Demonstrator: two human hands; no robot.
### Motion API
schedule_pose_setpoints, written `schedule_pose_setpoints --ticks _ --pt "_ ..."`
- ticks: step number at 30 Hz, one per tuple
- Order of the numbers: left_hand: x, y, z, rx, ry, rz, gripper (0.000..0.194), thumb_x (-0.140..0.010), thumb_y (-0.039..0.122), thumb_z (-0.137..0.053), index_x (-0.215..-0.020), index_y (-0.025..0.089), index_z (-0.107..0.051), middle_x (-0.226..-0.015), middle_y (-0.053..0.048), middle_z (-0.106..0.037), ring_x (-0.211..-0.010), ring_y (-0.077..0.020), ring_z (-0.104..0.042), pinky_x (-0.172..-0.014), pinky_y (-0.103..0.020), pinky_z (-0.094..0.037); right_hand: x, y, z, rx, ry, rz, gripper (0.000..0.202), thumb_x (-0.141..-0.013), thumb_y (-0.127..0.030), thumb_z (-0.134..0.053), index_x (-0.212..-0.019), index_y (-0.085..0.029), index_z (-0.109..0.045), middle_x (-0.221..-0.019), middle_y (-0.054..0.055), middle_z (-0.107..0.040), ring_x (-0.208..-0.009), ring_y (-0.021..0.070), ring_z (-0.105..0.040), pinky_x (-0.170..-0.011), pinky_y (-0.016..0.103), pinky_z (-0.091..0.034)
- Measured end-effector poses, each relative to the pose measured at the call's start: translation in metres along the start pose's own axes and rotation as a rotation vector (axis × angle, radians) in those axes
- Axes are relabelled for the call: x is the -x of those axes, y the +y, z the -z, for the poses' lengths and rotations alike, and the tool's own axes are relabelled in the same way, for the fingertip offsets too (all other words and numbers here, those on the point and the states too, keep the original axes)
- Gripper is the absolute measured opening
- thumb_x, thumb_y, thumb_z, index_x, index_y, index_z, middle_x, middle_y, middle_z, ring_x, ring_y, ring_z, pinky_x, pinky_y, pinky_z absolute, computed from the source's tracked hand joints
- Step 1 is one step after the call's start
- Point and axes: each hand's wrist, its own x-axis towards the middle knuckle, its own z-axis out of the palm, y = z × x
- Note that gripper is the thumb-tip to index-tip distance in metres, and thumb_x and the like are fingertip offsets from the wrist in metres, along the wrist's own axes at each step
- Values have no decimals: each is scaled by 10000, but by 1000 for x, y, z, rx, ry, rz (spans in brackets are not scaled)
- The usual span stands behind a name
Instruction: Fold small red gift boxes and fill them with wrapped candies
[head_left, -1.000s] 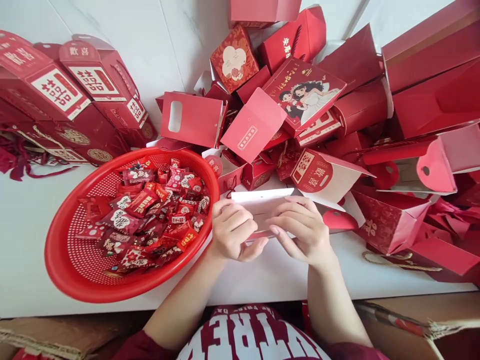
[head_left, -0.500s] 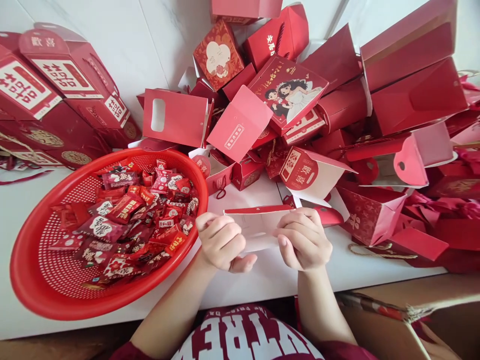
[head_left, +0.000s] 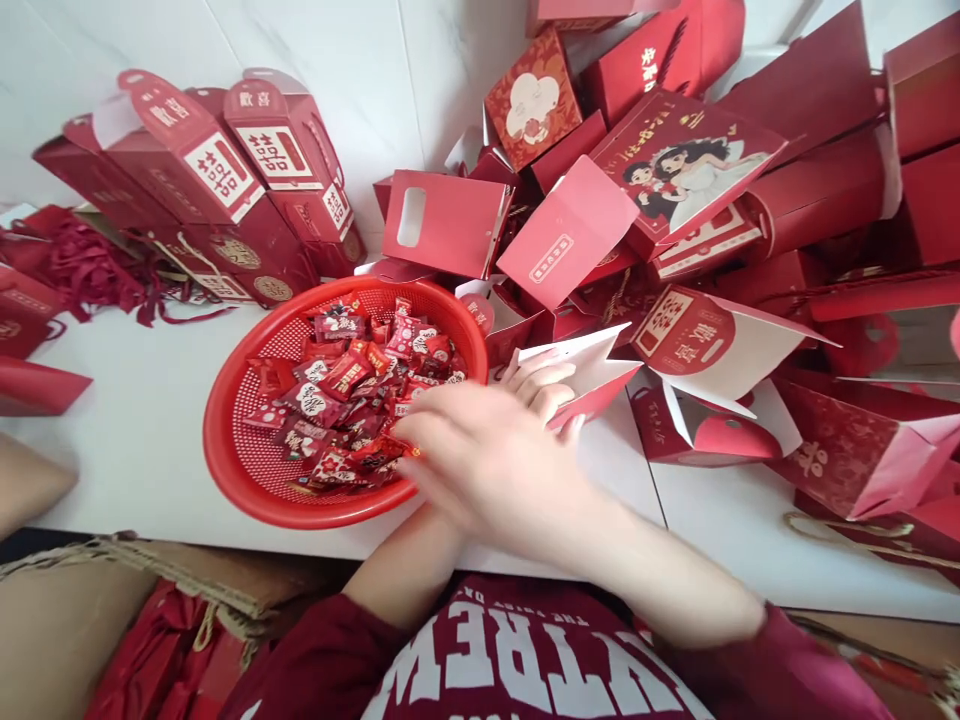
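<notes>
My left hand is closed on an open red paper gift box, white inside, holding it just right of the red plastic basket. Across my left forearm reaches my right hand, smeared by motion. Its fingertips are over the basket's right front part, pinched on a red wrapped candy. Many wrapped candies in red, maroon and pink lie heaped in the basket.
Red gift boxes are piled behind and to the right. Stacked boxes stand at the back left against the tiled wall. Another person's bare limb shows at the left edge. Cardboard cartons sit below the table edge.
The view has swung left. Both hands were on the box; now my left hand alone holds it beside the basket, and my right hand has crossed leftward to the candies.
</notes>
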Motion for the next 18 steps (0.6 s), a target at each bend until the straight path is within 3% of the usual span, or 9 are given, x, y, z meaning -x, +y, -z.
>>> schedule_pose_setpoints --ticks 2,5,9,14,18 --pt "-1 -2 -3 16 101 -40 137 -929 318 -511 -937 190 -559 -1129 -122 -695 -1238 -289 -611 -1116 -545 -452 -26 -22 -25 -25 -299 95 203 -980 -155 -470 -1061 -140 -656 -1142 128 -664 -1007 256 -638 -793 402 -550" --pt "-1 -5 -5 78 193 -105 115 -875 259 -589 -959 187 -559 -1105 -114 -706 -1223 -277 -622 -1109 -529 -458 -59 -40 -64 -128 -565 187 265 -984 -83 -422 -1096 -105 -661 -1092 136 -691 -979 272 -674 -772 420 -567" --pt "-1 -5 -4 119 204 -124 149 -855 235 -618 -984 179 -568 -1105 -114 -700 -1246 -268 -604 -1108 -487 -458 -91 -47 -95 -140 -844 68 286 -971 -67 -445 -1132 -100 -679 -1230 168 -682 -1128 319 -659 -853 486 -561" --pt "-2 -2 -1 119 197 -120 132 -853 235 -628 -963 181 -579 -1088 -97 -709 -1226 -253 -617 -1119 -462 -453 -98 -43 -108 -9 -929 -138 317 -961 -196 -535 -1245 -124 -656 -1352 226 -600 -1230 402 -588 -905 658 -505" --pt "-3 -3 -1 83 188 -117 82 -862 206 -609 -939 189 -588 -1087 -83 -721 -1202 -233 -634 -1048 -407 -501 -88 -28 -105 -6 -946 -154 331 -961 -170 -510 -1252 -123 -662 -1284 233 -612 -1151 369 -634 -827 509 -574"
